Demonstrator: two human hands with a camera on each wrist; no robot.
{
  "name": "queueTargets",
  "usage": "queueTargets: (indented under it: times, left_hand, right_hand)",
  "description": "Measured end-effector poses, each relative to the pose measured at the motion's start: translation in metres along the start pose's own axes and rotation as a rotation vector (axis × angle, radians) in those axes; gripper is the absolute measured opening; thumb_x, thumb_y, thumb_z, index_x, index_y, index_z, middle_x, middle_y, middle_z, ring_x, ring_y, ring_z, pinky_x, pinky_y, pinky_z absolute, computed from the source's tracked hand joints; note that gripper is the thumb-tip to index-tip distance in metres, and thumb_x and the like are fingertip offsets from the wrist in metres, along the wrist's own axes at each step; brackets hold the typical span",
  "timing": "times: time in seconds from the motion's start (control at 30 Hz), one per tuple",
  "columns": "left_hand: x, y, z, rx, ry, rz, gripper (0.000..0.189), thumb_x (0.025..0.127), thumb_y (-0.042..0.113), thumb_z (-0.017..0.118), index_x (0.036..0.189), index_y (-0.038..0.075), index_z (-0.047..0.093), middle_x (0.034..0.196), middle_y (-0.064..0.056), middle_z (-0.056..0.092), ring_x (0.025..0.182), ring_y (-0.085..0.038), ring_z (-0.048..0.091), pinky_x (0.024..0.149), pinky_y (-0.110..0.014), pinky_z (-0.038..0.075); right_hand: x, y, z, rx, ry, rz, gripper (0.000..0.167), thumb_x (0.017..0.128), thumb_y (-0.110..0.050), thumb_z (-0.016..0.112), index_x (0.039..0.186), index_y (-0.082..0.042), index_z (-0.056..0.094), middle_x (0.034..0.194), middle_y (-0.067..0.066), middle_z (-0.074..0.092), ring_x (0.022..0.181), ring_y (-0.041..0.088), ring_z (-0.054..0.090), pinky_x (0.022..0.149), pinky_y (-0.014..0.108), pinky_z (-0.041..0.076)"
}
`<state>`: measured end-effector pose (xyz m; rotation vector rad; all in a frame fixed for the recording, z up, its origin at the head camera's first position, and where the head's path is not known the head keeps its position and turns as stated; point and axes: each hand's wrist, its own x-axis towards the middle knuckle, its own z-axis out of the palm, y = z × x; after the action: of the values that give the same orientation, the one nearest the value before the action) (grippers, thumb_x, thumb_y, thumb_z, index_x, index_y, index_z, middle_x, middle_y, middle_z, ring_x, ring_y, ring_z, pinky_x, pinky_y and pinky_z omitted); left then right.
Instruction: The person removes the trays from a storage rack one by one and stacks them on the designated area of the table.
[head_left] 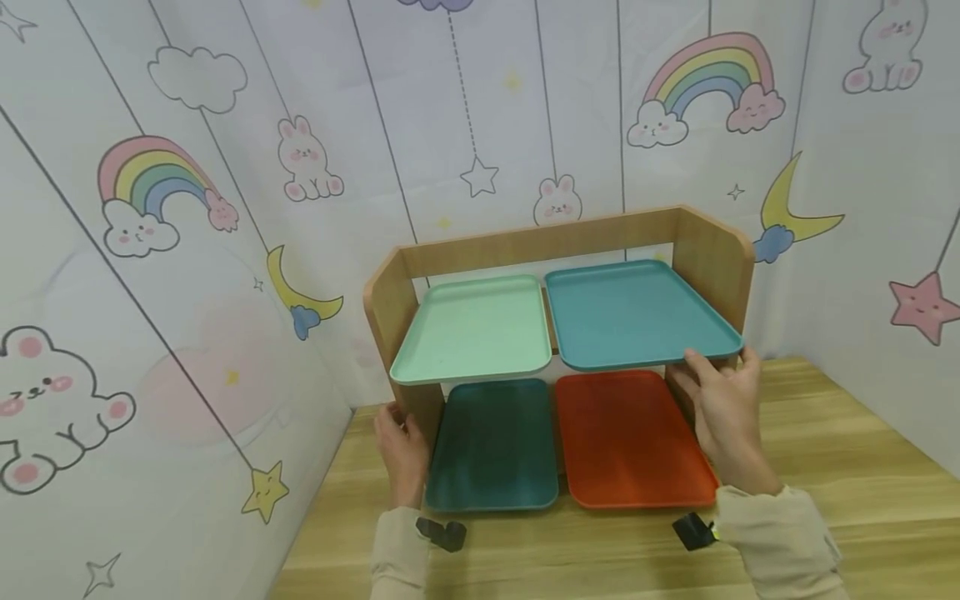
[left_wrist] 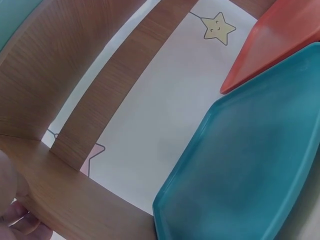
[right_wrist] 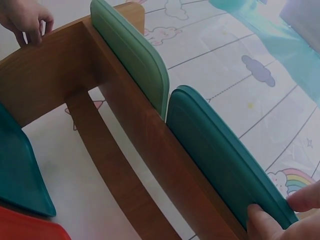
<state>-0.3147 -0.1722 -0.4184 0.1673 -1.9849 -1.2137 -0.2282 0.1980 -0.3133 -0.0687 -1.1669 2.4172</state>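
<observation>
A wooden two-tier shelf (head_left: 551,237) holds a mint green tray (head_left: 480,329) and a blue tray (head_left: 637,312) on top. Below are a dark teal tray (head_left: 495,446) and a red tray (head_left: 633,437). With the right hand (head_left: 723,408) I pinch the front right corner of the blue tray; in the right wrist view, thumb and finger (right_wrist: 262,222) lie on opposite faces of its edge. My left hand (head_left: 402,450) grips the front edge of the shelf's left side panel (left_wrist: 75,200), low down. Part of that hand is cut off in the left wrist view.
The shelf stands on a wood-grain table (head_left: 585,558) against a cloth backdrop (head_left: 487,108) printed with rainbows, rabbits and stars. Another backdrop side (head_left: 187,400) runs along the left. The right side panel (head_left: 712,267) rises beside the blue tray.
</observation>
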Motion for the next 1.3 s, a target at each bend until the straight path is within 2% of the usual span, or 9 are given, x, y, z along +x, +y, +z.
queueTargets:
  times: [0.2, 0.37, 0.5, 0.6, 0.8, 1.0, 1.3]
  left_hand:
    - [0.001, -0.001, -0.001, 0.033, -0.006, 0.005, 0.022, 0.092, -0.001, 0.052, 0.114, -0.004, 0.050, 0.110, -0.025, 0.053, 0.104, -0.039, 0.056, 0.088, -0.049, 0.049]
    - [0.002, -0.003, -0.001, 0.048, 0.000, 0.036, 0.021, 0.091, -0.003, 0.053, 0.111, -0.005, 0.051, 0.105, -0.025, 0.053, 0.099, -0.038, 0.056, 0.084, -0.048, 0.050]
    - [0.002, -0.002, 0.000, 0.050, 0.007, 0.057, 0.019, 0.090, -0.005, 0.053, 0.109, -0.006, 0.051, 0.100, -0.024, 0.053, 0.093, -0.036, 0.056, 0.080, -0.046, 0.052]
    - [0.002, -0.002, 0.000, 0.048, 0.004, 0.057, 0.019, 0.090, -0.006, 0.052, 0.109, -0.006, 0.051, 0.101, -0.023, 0.053, 0.094, -0.035, 0.056, 0.080, -0.046, 0.053]
    - [0.003, -0.003, -0.001, 0.045, -0.004, 0.046, 0.020, 0.090, -0.005, 0.053, 0.110, -0.006, 0.052, 0.103, -0.023, 0.053, 0.095, -0.036, 0.057, 0.081, -0.046, 0.053]
    - [0.003, -0.002, -0.002, 0.044, -0.028, 0.016, 0.021, 0.091, -0.003, 0.052, 0.112, -0.004, 0.051, 0.105, -0.023, 0.053, 0.097, -0.035, 0.057, 0.083, -0.046, 0.053]
    - [0.003, -0.004, -0.003, 0.012, -0.046, 0.007, 0.021, 0.092, -0.002, 0.052, 0.114, -0.004, 0.051, 0.108, -0.022, 0.053, 0.100, -0.035, 0.058, 0.087, -0.046, 0.053]
  right_hand:
    - [0.001, 0.000, 0.003, 0.011, 0.006, -0.012, 0.072, 0.092, -0.002, 0.055, 0.146, -0.017, 0.009, 0.141, 0.006, 0.034, 0.112, 0.016, 0.053, 0.075, 0.025, 0.056]
    - [0.000, 0.000, 0.003, 0.046, 0.000, -0.020, 0.070, 0.092, -0.001, 0.055, 0.145, -0.014, 0.011, 0.136, 0.004, 0.035, 0.108, 0.018, 0.055, 0.074, 0.027, 0.057]
    - [-0.002, -0.002, 0.001, 0.060, 0.004, 0.000, 0.074, 0.091, -0.002, 0.057, 0.147, -0.018, 0.010, 0.136, 0.003, 0.033, 0.109, 0.017, 0.055, 0.076, 0.027, 0.057]
    - [-0.004, -0.003, -0.002, 0.113, 0.010, 0.016, 0.078, 0.091, -0.001, 0.058, 0.148, -0.021, 0.008, 0.138, 0.003, 0.031, 0.108, 0.018, 0.057, 0.076, 0.029, 0.057]
    - [-0.003, -0.002, -0.006, 0.252, -0.001, 0.010, 0.077, 0.089, 0.008, 0.055, 0.147, -0.018, 0.012, 0.137, 0.008, 0.034, 0.100, 0.022, 0.064, 0.073, 0.035, 0.057]
    - [-0.005, -0.003, -0.006, 0.288, 0.042, 0.002, 0.079, 0.088, 0.011, 0.055, 0.146, -0.021, 0.012, 0.141, 0.009, 0.033, 0.101, 0.022, 0.063, 0.070, 0.036, 0.058]
    - [-0.015, -0.003, -0.006, 0.356, 0.013, -0.047, 0.070, 0.087, 0.015, 0.053, 0.142, -0.013, 0.020, 0.142, 0.013, 0.031, 0.099, 0.025, 0.065, 0.070, 0.038, 0.057]
